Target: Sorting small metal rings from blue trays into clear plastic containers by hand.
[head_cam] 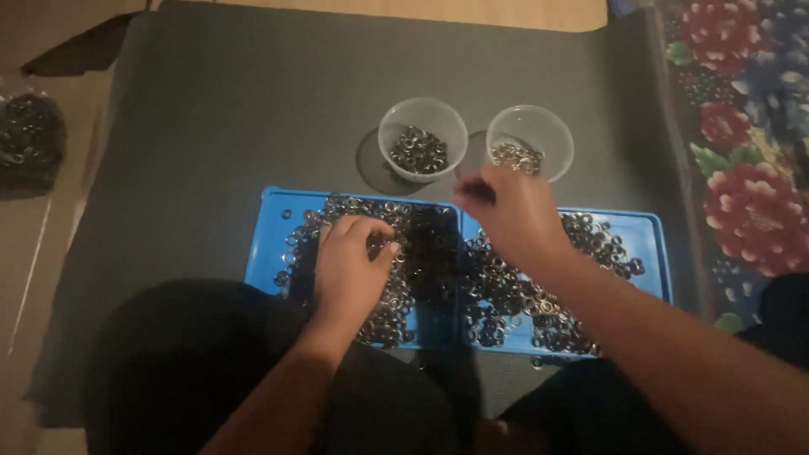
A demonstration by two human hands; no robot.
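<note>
Head view: dark-clothed knees (194, 362) lie nearest, at the edge of a grey mat (219, 109). The left hand (350, 270) rests on small dark metal rings (421, 253) heaped in two adjoining blue plastic trays (270, 211), fingers curled into the pile. The right hand (514, 215) hovers above the trays, fingertips pinched together; what they grip cannot be made out. Two clear plastic cups (423, 139) beyond hold rings.

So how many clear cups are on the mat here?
2. One cup sits above the left blue tray; the other cup is to its right, just past the right hand. None seems hidden.
</note>
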